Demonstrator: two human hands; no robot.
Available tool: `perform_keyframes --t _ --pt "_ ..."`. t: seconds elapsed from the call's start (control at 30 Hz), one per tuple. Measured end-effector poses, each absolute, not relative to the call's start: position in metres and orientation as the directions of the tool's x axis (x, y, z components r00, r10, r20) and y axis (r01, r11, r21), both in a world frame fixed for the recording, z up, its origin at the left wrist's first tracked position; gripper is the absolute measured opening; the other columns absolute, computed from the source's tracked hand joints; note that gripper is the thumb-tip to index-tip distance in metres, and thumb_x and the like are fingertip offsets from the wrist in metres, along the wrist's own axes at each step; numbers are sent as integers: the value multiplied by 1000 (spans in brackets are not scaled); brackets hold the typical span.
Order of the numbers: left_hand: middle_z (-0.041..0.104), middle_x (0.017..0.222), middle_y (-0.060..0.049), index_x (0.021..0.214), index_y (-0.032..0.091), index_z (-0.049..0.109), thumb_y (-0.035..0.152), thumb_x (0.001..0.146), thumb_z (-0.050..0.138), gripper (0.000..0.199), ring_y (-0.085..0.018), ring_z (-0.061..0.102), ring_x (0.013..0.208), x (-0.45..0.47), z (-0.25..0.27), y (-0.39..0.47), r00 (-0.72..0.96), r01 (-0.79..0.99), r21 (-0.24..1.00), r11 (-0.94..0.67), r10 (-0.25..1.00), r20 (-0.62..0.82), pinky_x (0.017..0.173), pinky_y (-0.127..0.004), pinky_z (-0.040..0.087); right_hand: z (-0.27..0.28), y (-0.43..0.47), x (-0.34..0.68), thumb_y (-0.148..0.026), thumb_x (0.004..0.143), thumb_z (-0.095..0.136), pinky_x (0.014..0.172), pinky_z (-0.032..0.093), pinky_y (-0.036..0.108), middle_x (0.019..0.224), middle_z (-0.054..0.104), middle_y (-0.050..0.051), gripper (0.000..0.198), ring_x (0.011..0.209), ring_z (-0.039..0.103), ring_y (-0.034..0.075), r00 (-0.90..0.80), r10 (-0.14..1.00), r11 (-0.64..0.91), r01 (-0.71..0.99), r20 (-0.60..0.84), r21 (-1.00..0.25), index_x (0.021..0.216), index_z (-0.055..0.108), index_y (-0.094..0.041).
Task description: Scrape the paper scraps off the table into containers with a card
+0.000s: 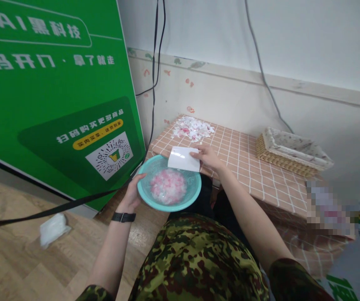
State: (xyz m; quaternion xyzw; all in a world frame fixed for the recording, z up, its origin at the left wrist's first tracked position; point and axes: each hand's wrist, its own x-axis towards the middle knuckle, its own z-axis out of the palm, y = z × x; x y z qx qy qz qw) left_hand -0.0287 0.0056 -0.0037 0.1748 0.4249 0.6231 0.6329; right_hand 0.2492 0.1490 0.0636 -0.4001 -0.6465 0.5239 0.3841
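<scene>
The left hand (133,193) grips a teal bowl (169,188) of pink and white scraps at its 9 o'clock rim. The right hand (209,159) pinches a white card (183,158) over the bowl's 1 o'clock edge. More scraps (192,128) lie on the checked table (245,163) at 12 o'clock. The green panel (54,92) reads "AI" above a QR code.

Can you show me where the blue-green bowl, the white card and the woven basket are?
blue-green bowl (145,196): head view, on its left rim.
white card (182,159): head view, on its middle.
woven basket (278,161): head view, on its front wall.
</scene>
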Motion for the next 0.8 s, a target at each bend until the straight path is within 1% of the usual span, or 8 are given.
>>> perform_keyframes --t 0.07,0.17,0.3,0.4,0.47,0.6,0.7,0.8 --pt "76 93 -9 108 12 71 31 72 73 41 -27 70 82 -28 -4 6 -145 -641 750 164 934 -327 83 -38 55 67 146 250 -46 65 82 58 53 28 82 72 4 41 67 65 17 -353 933 88 54 63 -995 91 68 -18" --pt "77 92 -10 107 11 72 29 71 73 39 -28 70 85 -28 -7 5 -155 -632 755 174 926 -343 82 -37 55 68 146 255 -45 62 83 59 54 28 85 73 4 44 69 66 17 -232 972 29 -41 38 -999 95 68 -19" --pt "77 90 -10 107 10 72 22 67 69 42 -30 71 85 -30 -14 -4 -129 -624 753 211 922 -365 80 -39 57 63 146 274 -43 63 83 57 54 28 88 74 4 43 69 66 17 -64 998 -8 -72 -4 -997 96 68 -20" --pt "77 84 -12 104 8 72 20 67 67 39 -31 72 79 -38 -17 -21 -45 -630 698 339 882 -469 75 -41 59 58 139 302 -42 64 83 58 54 27 92 74 4 43 71 67 17 18 1000 4 -114 2 -994 99 68 -21" --pt "77 82 -13 103 7 71 19 70 67 36 -30 72 75 -44 -16 -35 -29 -633 678 373 864 -503 73 -40 59 57 131 326 -41 63 84 53 52 24 88 74 3 42 66 65 15 58 998 4 -126 -3 -992 95 68 -19" --pt "77 78 -12 103 7 72 15 69 65 36 -30 73 70 -45 -4 -63 42 -628 618 473 814 -580 68 -41 59 56 110 370 -40 61 86 49 50 23 83 73 3 43 61 63 14 158 987 9 -130 -12 -992 95 70 -19" --pt "77 78 -13 102 5 73 16 68 66 37 -32 73 71 -28 14 -75 104 -617 601 508 809 -578 69 -41 59 57 96 389 -38 59 86 51 52 24 83 73 3 42 62 64 14 208 978 25 -159 -9 -987 92 70 -19" --pt "77 80 -14 102 5 74 19 69 67 36 -33 73 75 -1 36 -75 124 -637 630 445 865 -485 74 -43 58 56 88 397 -36 58 86 57 56 28 90 74 3 44 69 66 17 261 965 79 -235 15 -969 95 69 -21"
